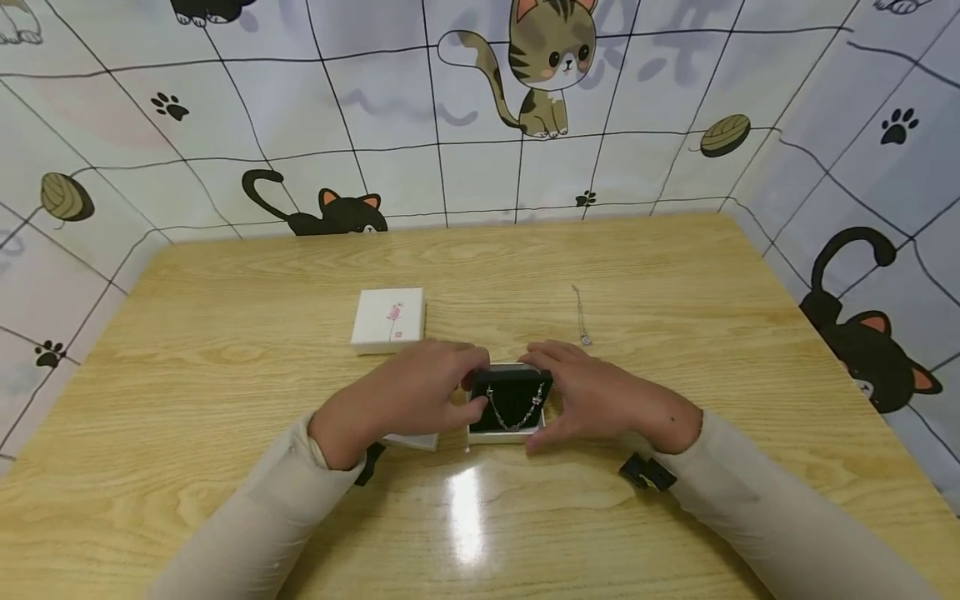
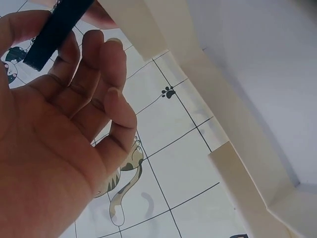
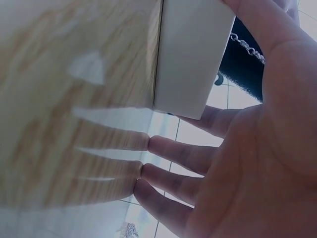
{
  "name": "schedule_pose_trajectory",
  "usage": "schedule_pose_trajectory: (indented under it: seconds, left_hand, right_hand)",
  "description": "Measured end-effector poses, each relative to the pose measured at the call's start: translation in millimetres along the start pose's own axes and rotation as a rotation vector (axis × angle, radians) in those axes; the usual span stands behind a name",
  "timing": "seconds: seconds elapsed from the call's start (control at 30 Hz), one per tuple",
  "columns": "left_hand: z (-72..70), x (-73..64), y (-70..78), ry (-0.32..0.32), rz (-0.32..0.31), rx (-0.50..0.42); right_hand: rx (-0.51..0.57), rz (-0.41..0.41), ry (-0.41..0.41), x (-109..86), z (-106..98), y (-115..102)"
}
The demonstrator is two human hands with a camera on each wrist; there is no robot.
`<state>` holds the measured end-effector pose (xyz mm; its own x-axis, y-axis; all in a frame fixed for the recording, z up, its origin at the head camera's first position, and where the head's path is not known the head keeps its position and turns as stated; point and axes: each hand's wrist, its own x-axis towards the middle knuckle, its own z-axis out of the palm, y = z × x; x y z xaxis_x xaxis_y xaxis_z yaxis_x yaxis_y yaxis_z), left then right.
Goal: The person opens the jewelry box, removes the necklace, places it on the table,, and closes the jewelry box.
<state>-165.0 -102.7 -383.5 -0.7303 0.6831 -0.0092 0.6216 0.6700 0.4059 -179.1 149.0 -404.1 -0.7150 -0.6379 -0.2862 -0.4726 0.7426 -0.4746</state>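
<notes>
A white box base (image 1: 504,438) sits on the table in front of the person. Tilted up in it is a black jewelry pad (image 1: 513,402) with a silver chain (image 1: 512,427) looped across its face. The left hand (image 1: 416,387) pinches the pad's left edge between thumb and fingers; its dark side (image 2: 55,39) shows in the left wrist view. Around the right end of the white box (image 3: 190,57), the right hand (image 1: 600,392) grips with thumb and index finger, its other fingertips touching the tabletop in the right wrist view.
A closed white box (image 1: 388,321) with a pink flower print stands behind the left hand. Beyond the right hand lies a silver pendant necklace (image 1: 581,317). A white box lid (image 1: 416,442) lies partly under the left wrist. Cat-print sheets (image 1: 465,108) enclose the wooden table (image 1: 247,333).
</notes>
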Motion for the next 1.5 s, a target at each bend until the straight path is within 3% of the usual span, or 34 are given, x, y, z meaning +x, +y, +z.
schedule_pose_trajectory:
  seconds: [0.5, 1.5]
  left_hand:
    - [0.7, 1.3, 2.9, 0.032, 0.013, -0.001]
    - [1.5, 3.2, 4.1, 0.026, -0.001, -0.029]
  right_hand:
    - [0.016, -0.020, 0.017, 1.0, 2.7, 4.2]
    - [0.031, -0.032, 0.021, 0.7, 2.5, 4.8]
